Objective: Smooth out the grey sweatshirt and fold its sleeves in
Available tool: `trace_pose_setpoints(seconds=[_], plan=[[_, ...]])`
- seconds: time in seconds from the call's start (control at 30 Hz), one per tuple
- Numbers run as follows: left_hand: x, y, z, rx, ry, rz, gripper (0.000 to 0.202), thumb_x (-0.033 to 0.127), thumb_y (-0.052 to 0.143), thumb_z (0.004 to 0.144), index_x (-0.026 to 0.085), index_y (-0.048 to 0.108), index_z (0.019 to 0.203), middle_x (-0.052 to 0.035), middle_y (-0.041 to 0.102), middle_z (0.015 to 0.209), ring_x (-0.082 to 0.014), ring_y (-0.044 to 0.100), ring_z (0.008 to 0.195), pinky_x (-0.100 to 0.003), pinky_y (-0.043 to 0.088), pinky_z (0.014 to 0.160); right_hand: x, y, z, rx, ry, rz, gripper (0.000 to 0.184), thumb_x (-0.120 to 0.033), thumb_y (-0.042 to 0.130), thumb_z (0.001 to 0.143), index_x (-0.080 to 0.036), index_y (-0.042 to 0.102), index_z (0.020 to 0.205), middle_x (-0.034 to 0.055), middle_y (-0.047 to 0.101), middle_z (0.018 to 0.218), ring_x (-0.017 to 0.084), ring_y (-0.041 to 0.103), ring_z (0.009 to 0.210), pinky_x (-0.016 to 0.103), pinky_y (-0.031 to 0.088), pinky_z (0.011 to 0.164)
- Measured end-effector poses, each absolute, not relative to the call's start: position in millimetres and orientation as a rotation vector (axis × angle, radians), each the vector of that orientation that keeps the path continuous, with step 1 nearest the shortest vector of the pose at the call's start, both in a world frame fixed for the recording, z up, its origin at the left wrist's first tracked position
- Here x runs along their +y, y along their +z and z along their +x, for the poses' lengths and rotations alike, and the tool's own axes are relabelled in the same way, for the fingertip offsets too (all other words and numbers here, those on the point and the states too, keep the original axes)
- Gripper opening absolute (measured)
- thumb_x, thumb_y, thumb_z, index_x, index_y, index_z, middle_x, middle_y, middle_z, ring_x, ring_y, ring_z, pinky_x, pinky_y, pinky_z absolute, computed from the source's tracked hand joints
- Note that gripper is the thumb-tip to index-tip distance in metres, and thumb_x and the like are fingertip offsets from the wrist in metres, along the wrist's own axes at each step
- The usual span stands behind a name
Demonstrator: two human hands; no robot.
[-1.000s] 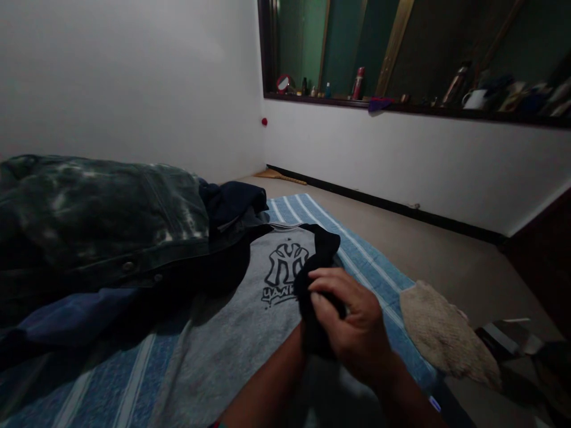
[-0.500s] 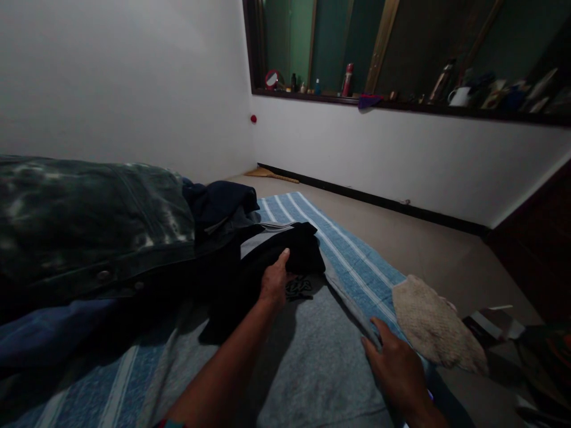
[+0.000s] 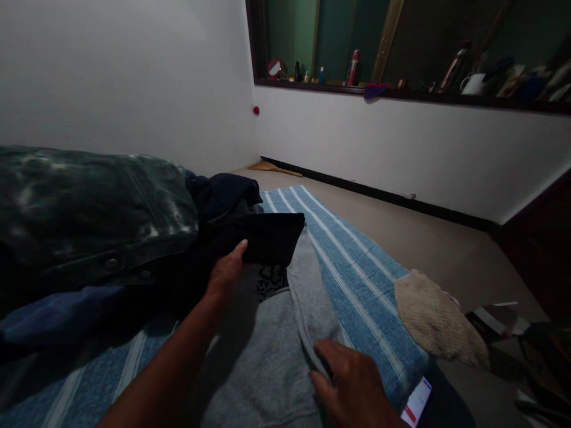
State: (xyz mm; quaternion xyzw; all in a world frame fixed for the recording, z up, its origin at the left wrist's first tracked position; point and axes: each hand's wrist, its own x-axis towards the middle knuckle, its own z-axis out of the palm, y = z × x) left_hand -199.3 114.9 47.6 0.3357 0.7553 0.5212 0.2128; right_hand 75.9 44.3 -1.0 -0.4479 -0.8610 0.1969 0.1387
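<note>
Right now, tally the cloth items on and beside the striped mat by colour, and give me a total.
Grey: 1, the grey shirt, its edge pinched by the right hand.
Black: 1, the black sleeve, under the left hand.
Dark blue: 1, the navy garment.
Faded green-black: 1, the denim jacket.
Beige: 1, the knitted cloth.
Total: 5.

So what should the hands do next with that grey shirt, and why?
Probably the right hand should carry the grey shirt's side edge, which it has lifted into a ridge, across toward the middle. The left hand already pins the black sleeve folded over the chest print, so that side looks done.
</note>
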Motion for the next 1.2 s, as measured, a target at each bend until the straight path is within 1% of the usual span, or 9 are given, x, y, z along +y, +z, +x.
trace_pose_setpoints(seconds=[0.13, 0.23, 0.33, 0.5, 0.57, 0.67, 0.8, 1.07, 1.2], plan=[[103.2, 22.8, -217.2, 2.119, 1.428, 0.600, 0.027, 0.037, 0.058, 0.079, 0.015, 0.072, 0.088, -0.0117, 0.072, 0.098, -0.0307, 0.065, 0.101, -0.037, 0.051, 0.087, 32.1, -7.0, 65.2, -2.734, 0.671, -1.262, 0.021, -0.014, 0.059, 0.071, -0.023, 0.062, 0.090, 0.0019, 0.069, 0.087, 0.020, 0.065, 0.082, 0.026, 0.041, 0.067], [103.6, 14.4, -220.9, 2.084, 1.434, 0.524, 0.031, 0.042, 0.058, 0.080, 0.014, 0.071, 0.085, -0.0123, 0.072, 0.091, -0.0288, 0.069, 0.088, -0.034, 0.053, 0.077, 29.9, -12.3, 61.6, -2.824, 0.688, -1.279, 0.025, -0.009, 0.055, 0.072, -0.022, 0.062, 0.093, 0.0037, 0.068, 0.091, 0.021, 0.064, 0.085, 0.027, 0.041, 0.069], [107.8, 19.8, -221.2, 1.992, 1.482, 0.507, 0.030, 0.041, 0.061, 0.080, 0.015, 0.071, 0.090, -0.0109, 0.072, 0.095, -0.0266, 0.070, 0.082, -0.032, 0.053, 0.074, 30.6, -11.5, 60.2, -2.848, 0.709, -1.288, 0.029, -0.004, 0.051, 0.072, -0.020, 0.062, 0.093, 0.0039, 0.068, 0.091, 0.020, 0.064, 0.085, 0.026, 0.040, 0.069], [122.4, 39.9, -222.9, 1.869, 1.614, 0.507, 0.029, 0.037, 0.064, 0.080, 0.016, 0.070, 0.099, -0.0084, 0.070, 0.104, -0.0230, 0.067, 0.092, -0.029, 0.054, 0.077, 31.5, -3.9, 54.7, -2.781, 0.770, -1.193, 0.028, -0.002, 0.050, 0.068, -0.018, 0.061, 0.088, 0.0040, 0.067, 0.086, 0.018, 0.063, 0.082, 0.025, 0.037, 0.065], [125.2, 41.5, -223.0, 1.819, 1.627, 0.483, 0.028, 0.033, 0.062, 0.082, 0.014, 0.068, 0.101, -0.0095, 0.069, 0.104, -0.0223, 0.067, 0.088, -0.031, 0.056, 0.073, 31.8, -4.2, 50.1, -2.743, 0.804, -1.123, 0.028, -0.001, 0.050, 0.068, -0.018, 0.061, 0.087, 0.0034, 0.067, 0.085, 0.017, 0.063, 0.080, 0.024, 0.035, 0.063], [119.5, 32.3, -221.3, 1.765, 1.556, 0.415, 0.019, 0.022, 0.060, 0.082, 0.009, 0.067, 0.094, -0.0124, 0.070, 0.094, -0.0216, 0.067, 0.074, -0.034, 0.057, 0.061, 32.7, -10.0, 42.8, -2.716, 0.843, -1.081, 0.026, -0.001, 0.049, 0.070, -0.019, 0.062, 0.084, 0.0024, 0.068, 0.082, 0.015, 0.064, 0.076, 0.023, 0.033, 0.060], [106.3, 14.1, -218.3, 1.704, 1.455, 0.328, 0.007, 0.013, 0.062, 0.078, 0.008, 0.066, 0.081, -0.0113, 0.069, 0.081, -0.0197, 0.064, 0.060, -0.033, 0.056, 0.051, 33.9, -13.6, 38.5, -2.677, 0.914, -1.098, 0.026, 0.000, 0.047, 0.071, -0.018, 0.063, 0.081, 0.0032, 0.069, 0.080, 0.015, 0.064, 0.074, 0.023, 0.033, 0.060], [124.6, 25.5, -213.7, 1.486, 1.582, 0.282, 0.016, 0.010, 0.049, 0.087, 0.011, 0.064, 0.080, -0.0066, 0.068, 0.076, -0.0172, 0.065, 0.065, -0.033, 0.059, 0.059, 35.4, -6.6, 36.5, -2.463, 1.161, -1.136, 0.032, 0.000, 0.048, 0.069, -0.019, 0.068, 0.085, 0.0030, 0.071, 0.081, 0.013, 0.065, 0.076, 0.019, 0.038, 0.066], [122.4, 21.1, -208.8, 1.437, 1.576, 0.195, 0.016, 0.008, 0.049, 0.085, 0.010, 0.063, 0.079, -0.0087, 0.068, 0.072, -0.0192, 0.066, 0.061, -0.033, 0.059, 0.053, 35.8, -21.4, 35.4, -2.422, 1.130, -1.088, 0.030, 0.001, 0.048, 0.065, -0.017, 0.068, 0.079, 0.0033, 0.070, 0.077, 0.014, 0.064, 0.072, 0.020, 0.038, 0.063]])
